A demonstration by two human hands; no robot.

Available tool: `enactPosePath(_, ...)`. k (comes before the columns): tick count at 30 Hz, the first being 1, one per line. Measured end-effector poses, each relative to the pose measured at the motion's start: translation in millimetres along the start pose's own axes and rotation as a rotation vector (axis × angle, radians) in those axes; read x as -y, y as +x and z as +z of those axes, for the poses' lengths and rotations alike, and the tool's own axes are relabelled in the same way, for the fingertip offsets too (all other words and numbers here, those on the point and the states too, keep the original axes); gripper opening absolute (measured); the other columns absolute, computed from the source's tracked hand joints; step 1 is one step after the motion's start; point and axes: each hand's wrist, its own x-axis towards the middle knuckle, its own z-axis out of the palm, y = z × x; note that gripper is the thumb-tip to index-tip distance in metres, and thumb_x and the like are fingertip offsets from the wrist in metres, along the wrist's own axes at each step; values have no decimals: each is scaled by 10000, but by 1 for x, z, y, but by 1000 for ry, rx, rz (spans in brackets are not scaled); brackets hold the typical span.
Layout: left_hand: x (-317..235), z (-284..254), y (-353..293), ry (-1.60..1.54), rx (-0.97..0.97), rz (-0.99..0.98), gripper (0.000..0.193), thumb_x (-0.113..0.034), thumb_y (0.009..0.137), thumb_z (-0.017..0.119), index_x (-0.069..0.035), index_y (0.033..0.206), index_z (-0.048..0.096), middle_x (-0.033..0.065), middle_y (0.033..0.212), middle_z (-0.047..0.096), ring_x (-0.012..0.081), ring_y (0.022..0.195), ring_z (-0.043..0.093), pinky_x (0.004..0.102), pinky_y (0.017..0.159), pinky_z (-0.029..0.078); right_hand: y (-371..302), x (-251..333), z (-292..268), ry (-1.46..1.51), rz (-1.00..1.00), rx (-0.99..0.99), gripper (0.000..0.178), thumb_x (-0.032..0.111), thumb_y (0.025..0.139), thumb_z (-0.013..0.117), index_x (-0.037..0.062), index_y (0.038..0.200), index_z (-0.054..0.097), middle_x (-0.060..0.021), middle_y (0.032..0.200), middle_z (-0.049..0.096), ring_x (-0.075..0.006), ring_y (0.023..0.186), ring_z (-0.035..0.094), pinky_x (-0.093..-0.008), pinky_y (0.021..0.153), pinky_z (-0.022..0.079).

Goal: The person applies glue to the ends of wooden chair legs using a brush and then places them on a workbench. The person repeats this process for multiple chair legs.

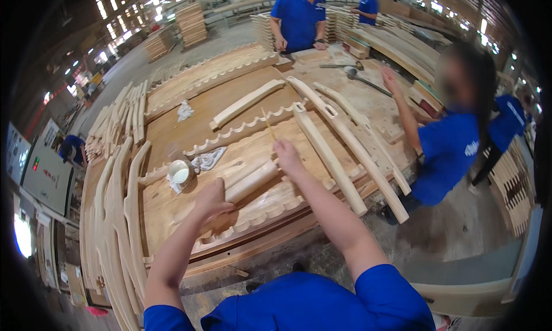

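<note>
My left hand [211, 200] is closed round the near-left part of a pale, smooth wooden piece [250, 182]. The piece lies at a slant above the bench, over scalloped wooden strips [253, 223]. At its far-right end, my right hand [287, 158] pinches a thin, light-coloured stick [268, 124] that points up and away; whether it has a brush tip is too small to tell. A cup of whitish liquid [180, 172] stands left of the wooden piece, with a crumpled white cloth [209, 159] beside it.
Long curved wooden parts [118, 216] lie in a bundle along the left. Slotted wooden legs [330, 155] lie to the right. Beside the bench's right edge, a co-worker in blue [451, 150] raises a hand; another person [299, 20] stands at the far side near a mallet [352, 72].
</note>
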Motion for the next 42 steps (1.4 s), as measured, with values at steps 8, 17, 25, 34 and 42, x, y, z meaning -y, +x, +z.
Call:
enactPosePath(8,33,-59,-106,-275,-738,30,817,-204,584,776,-5,1269,378,190,1090,559,339,967,573,396,791,484,27,106,-19,-862,-388,85,256,302,909,457,104,905,619,-112,773,643,-275,749,627,-395,641,482)
enactPosePath(17,129,-115,-251,310,-1122,-277,739,-88,582,757,-116,1246,435,133,1097,579,329,992,570,400,821,457,0,153,142,-1481,-902,470,124,173,776,579,135,793,696,-49,839,678,-235,879,622,-416,777,438)
enactPosePath(25,206,-80,-303,520,-939,-367,723,-83,537,743,-123,1205,468,67,1193,537,278,1101,503,413,888,404,-3,130,224,-1573,-915,564,129,152,772,582,135,837,692,-68,867,669,-236,876,628,-379,737,448)
enactPosePath(34,240,-63,-305,515,-871,-363,651,-104,593,714,-124,1197,472,51,1223,531,305,1150,475,427,912,385,26,49,164,-714,-183,659,232,251,798,594,41,868,664,-139,844,668,-294,734,627,-375,663,482)
enactPosePath(42,247,-78,-282,619,-891,-250,619,-126,581,721,-122,1155,488,44,1180,544,283,1060,503,418,888,389,-1,27,174,-571,-302,512,237,246,788,624,12,824,611,-157,739,619,-309,719,607,-388,654,470)
